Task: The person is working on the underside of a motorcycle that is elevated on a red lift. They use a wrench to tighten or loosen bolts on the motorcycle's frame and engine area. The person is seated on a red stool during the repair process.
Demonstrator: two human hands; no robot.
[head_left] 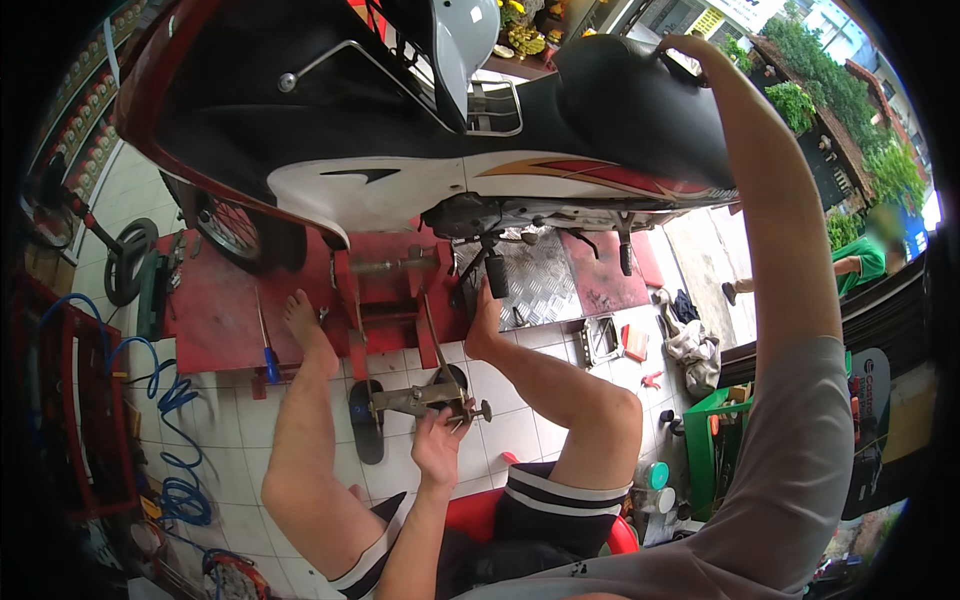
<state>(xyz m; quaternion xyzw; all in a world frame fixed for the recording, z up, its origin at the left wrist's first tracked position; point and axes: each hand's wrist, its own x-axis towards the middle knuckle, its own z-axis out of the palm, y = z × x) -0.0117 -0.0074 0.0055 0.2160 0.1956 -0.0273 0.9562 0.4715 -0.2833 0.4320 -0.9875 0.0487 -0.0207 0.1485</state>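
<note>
A motorcycle [440,175] stands side-on over a low red platform [225,325], its front wheel [240,225] at the left end. Its bodywork is black above, with dark red along the front edge and a glossy white lower panel; toward the rear this carries red and orange swooshes. The long black seat [625,95] is smooth and rounded, and a black rubber footpeg [497,275] juts out below the engine. The right hand [688,52] reaches up to the seat's rear end, fingers bent over it; how tightly they close I cannot tell. Lower down, between the person's knees, the left hand [438,445] is half curled, palm up, fingertips at the right part of a dull grey-brown metal crossbar [412,401]; whether they pinch it I cannot tell. That bar looks worn, has a screw knob [486,411] at its right end, and sits in front of a scuffed red frame [350,305].
</note>
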